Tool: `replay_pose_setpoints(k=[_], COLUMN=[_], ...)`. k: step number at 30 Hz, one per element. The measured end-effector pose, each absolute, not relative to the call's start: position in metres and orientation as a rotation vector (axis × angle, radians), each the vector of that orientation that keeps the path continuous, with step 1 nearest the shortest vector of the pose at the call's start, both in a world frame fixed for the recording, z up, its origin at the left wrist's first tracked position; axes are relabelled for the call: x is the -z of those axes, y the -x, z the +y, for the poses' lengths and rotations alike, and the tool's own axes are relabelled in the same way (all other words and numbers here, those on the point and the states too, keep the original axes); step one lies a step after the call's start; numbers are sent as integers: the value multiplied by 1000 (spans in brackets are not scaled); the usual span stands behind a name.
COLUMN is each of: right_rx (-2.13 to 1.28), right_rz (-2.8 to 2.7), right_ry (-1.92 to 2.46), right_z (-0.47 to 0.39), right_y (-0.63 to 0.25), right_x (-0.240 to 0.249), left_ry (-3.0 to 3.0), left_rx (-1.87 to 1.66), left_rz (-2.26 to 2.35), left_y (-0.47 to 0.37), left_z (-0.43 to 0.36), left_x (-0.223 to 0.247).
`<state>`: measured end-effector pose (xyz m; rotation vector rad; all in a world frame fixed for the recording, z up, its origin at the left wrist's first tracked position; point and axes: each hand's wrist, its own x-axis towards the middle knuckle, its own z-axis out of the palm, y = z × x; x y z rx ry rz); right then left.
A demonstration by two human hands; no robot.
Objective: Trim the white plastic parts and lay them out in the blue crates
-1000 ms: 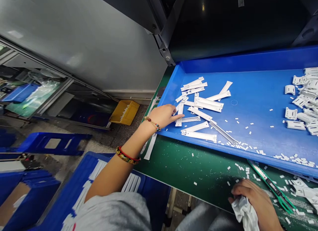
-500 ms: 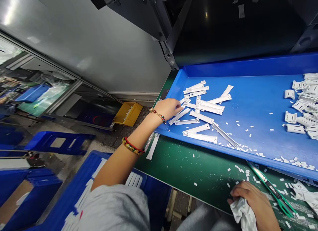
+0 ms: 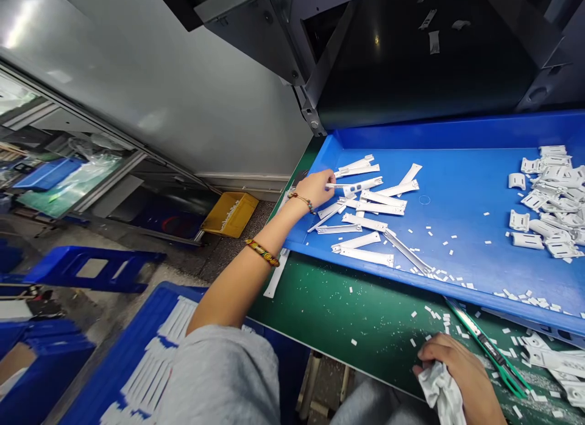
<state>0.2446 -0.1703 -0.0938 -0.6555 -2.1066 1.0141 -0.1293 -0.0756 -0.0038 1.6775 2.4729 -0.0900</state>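
My left hand (image 3: 316, 188) reaches over the left end of the blue tray (image 3: 388, 277), its fingers closed on the end of a long white plastic strip (image 3: 361, 186). Several similar strips lie loosely piled beside and below that hand, some crossing each other. At the bottom right, my right hand (image 3: 461, 373) rests at the front edge of the green tabletop (image 3: 320, 309), closed around a crumpled white cloth (image 3: 441, 388). Its thumb and fingers are curled, partly out of sight. A green-handled cutting tool (image 3: 489, 346) lies just right of it.
Short curved white parts (image 3: 553, 199) are heaped at the tray's right. Tiny white scraps litter tray and table. A dark conveyor belt (image 3: 411, 77) slopes down behind the tray. A blue crate (image 3: 169, 352) with strips stands lower left, a yellow bin (image 3: 247, 214) on the floor beyond.
My left hand has moved slightly up and to the right and now grips a white strip. My right hand keeps hold of the cloth. The whole view has shifted a little.
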Motion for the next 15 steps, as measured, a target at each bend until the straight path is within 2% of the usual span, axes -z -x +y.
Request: replay_pose_setpoints(k=[3,5,11,15], right_rx=[-1008,-1018,-941,-1058], right_rz=[-2097,-2080,-2102,-1962], right_ry=[665,674,696,932], right_z=[-171,-171,-162,-158], right_y=[-243,-244,-252,-250], right_x=[93,95,97,77], left_ry=[-1634,-1567,-1481,-1533], left_rx=[-474,-652,-586,-538], left_rz=[2282,2145,1876,1743], left_y=[125,111,56,36], left_z=[-95,-109,-138,-144], left_x=[-20,-37,-65,-62])
